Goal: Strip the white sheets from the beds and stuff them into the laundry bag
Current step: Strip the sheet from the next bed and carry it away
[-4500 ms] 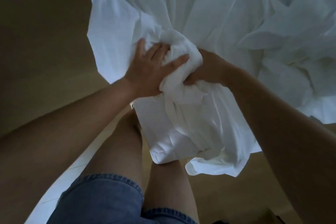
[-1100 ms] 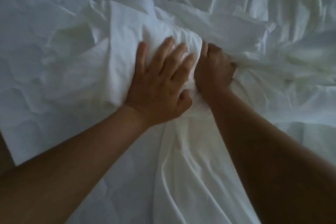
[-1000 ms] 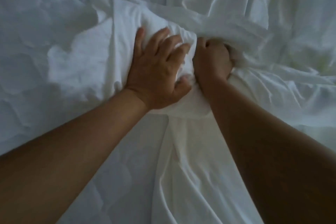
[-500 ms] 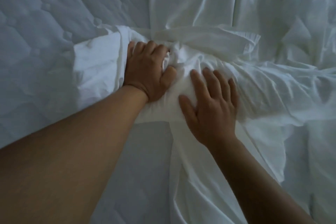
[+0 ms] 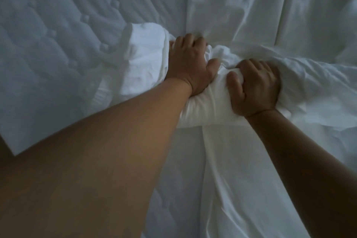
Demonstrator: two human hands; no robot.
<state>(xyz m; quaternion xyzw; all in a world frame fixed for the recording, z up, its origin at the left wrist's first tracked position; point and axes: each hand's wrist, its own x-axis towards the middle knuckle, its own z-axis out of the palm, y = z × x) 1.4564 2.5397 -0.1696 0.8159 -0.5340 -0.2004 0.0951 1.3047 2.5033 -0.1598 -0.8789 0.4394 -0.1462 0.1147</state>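
Note:
A rumpled white sheet (image 5: 241,17) covers the right and far part of the bed, gathered into a thick bunch (image 5: 210,106) at the middle. My left hand (image 5: 190,65) grips the left side of that bunch, fingers dug into the cloth. My right hand (image 5: 255,87) grips the right side, fingers and thumb curled round a fold. A loose length of the sheet (image 5: 237,179) trails from the bunch toward me. No laundry bag is in view.
The bare quilted mattress (image 5: 54,31) lies exposed on the left and under my left forearm. Its near left corner (image 5: 13,150) ends at a dark strip of floor. Everything else in view is bedding.
Half a second ago my right hand lay flat with straight fingers on the bunch; now its fingers have curled round the cloth. My left hand has kept its grip. Earlier, the sheet hung over the floor.

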